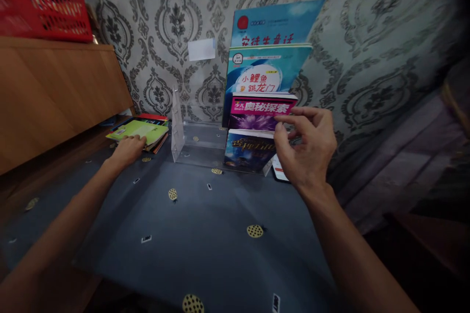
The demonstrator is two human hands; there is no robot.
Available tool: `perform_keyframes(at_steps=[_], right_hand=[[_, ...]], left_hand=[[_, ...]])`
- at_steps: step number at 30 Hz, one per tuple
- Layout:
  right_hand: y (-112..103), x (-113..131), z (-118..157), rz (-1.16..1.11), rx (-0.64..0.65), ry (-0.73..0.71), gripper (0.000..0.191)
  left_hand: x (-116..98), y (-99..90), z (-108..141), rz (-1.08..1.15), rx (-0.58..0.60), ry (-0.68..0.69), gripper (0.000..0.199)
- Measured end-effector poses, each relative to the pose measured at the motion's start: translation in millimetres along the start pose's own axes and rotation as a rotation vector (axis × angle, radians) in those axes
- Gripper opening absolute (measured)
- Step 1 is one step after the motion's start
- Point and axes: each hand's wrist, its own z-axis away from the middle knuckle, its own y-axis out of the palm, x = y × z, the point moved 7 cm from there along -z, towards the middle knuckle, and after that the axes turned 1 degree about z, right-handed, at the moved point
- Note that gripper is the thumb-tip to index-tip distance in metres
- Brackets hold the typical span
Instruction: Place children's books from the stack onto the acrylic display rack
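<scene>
A clear tiered stand [177, 132] stands at the back of the blue tablecloth. Its right side bears a tall blue book [275, 22], a teal book [293, 61], a magenta-titled book [249, 120] and a dark blue book [244, 151], one in front of another. My right hand [306, 142] is at the right edge of the magenta-titled book, thumb and fingers bent close together; whether they grip it is unclear. At the left, my left hand [129, 149] rests on a green book [154, 130] on top of a small pile, its fingertips at the near edge.
A wooden cabinet [58, 93] with a red basket [44, 5] on it stands at the left. A phone [279, 170] lies partly behind my right hand. Patterned wallpaper backs the table, and a pale curtain [392, 156] hangs at the right.
</scene>
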Motion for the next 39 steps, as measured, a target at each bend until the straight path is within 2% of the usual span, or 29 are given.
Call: perform_keyframes(at_steps=[6,11,14,20,29,34,39], right_hand=[[-0.4,-0.3,1.0,-0.056,-0.007,0.022,0.015],[0.4,0.5,1.6,-0.035,-0.019,0.002,0.015],[1.5,1.1,2.1,-0.021,-0.019,-0.021,0.016],[10.3,-1.0,6.7,-0.07,0.064,0.018,0.015],[15.7,12.4,9.8,-0.13,0.119,-0.032,0.016],[34.0,31.2,27.0,-0.226,0.274,-0.07,0.018],[67.0,56.0,77.9,-0.235,0.655,-0.159,0.018]], left_hand=[[-9.8,8.4,47.0,-0.088,-0.043,0.063,0.044],[-36.6,33.3,88.6,-0.066,0.084,0.071,0.039],[-50.2,37.3,107.3,-0.041,0.123,0.069,0.041],[-77.6,19.6,123.9,-0.015,0.194,0.123,0.044],[-167.4,-13.2,135.9,0.065,0.195,0.404,0.034],[-216.4,-28.2,140.6,0.09,0.091,0.568,0.026],[-261.2,-44.4,148.7,0.079,-0.024,0.707,0.026]])
